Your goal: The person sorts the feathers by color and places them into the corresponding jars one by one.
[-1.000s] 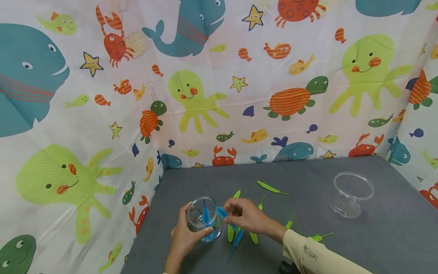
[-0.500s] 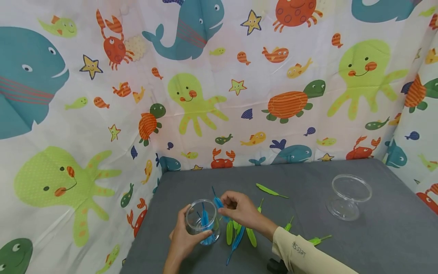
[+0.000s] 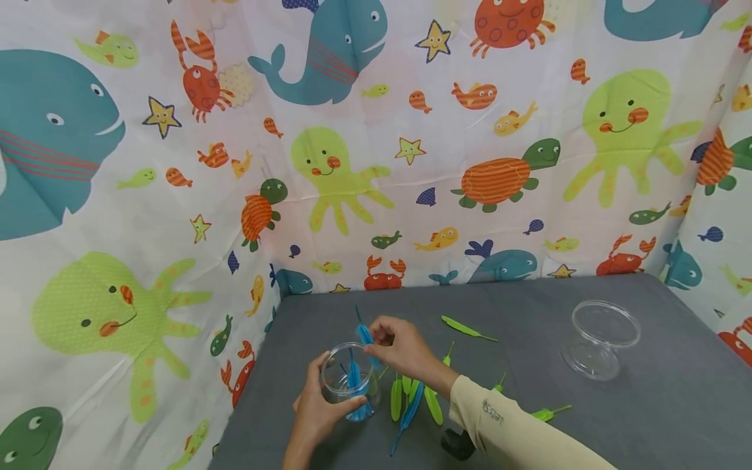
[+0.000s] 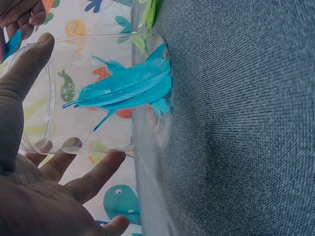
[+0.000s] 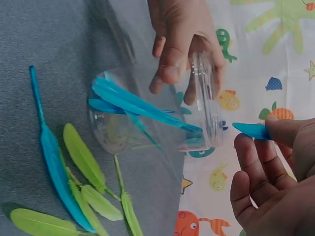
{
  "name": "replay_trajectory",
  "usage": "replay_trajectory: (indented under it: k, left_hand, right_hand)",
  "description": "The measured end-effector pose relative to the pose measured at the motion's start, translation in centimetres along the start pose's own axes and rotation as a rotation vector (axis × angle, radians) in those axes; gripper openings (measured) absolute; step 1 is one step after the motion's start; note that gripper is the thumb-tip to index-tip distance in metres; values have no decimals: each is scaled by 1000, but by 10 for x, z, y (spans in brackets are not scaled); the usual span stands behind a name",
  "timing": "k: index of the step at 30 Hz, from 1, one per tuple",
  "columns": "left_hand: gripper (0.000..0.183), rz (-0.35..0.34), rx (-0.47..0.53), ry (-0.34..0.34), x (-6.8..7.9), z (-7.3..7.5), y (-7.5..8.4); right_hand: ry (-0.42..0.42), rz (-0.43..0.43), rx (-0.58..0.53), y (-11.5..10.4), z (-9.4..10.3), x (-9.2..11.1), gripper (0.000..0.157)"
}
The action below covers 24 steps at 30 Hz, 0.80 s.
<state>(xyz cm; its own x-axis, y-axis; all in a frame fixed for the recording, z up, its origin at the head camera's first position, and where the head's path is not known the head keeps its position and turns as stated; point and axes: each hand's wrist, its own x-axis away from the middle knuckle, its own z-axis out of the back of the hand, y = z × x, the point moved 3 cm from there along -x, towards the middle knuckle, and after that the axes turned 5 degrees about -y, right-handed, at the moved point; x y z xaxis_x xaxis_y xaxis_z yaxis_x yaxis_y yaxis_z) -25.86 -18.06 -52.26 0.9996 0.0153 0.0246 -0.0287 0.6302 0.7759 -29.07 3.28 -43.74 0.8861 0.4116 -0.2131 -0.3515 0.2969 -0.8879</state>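
Observation:
A clear round jar [image 5: 211, 105] stands on the grey cloth, with several blue feathers [image 4: 128, 86] inside. My left hand [image 3: 320, 405] holds it, thumb on one side and fingers on the other. Just above the rim, my right hand [image 3: 399, 343] pinches a single blue feather [image 5: 252, 130] between thumb and fingers. Its thin quill points up in the head view. Beside the jar, another blue feather [image 3: 408, 418] lies on the cloth among green feathers [image 5: 83, 152].
A second clear round container [image 3: 587, 359] stands at the right of the grey-covered table [image 3: 664, 405]. More green feathers lie apart, one [image 3: 467, 328] toward the back and one [image 3: 551, 412] by the right sleeve [image 3: 499, 418]. A sea-animal curtain [image 3: 364, 248] surrounds the table.
My right hand has raised the blue feather from beside the jar and moved it left to the rim. My left hand stays on the jar.

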Motion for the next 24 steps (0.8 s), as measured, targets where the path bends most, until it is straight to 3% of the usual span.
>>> replay_trajectory:
  k: [24]
  left_hand:
    - [106,-4,15,9,-1,1,-1]
  right_hand:
    - [-8,6,23,-1,-19,-22,14]
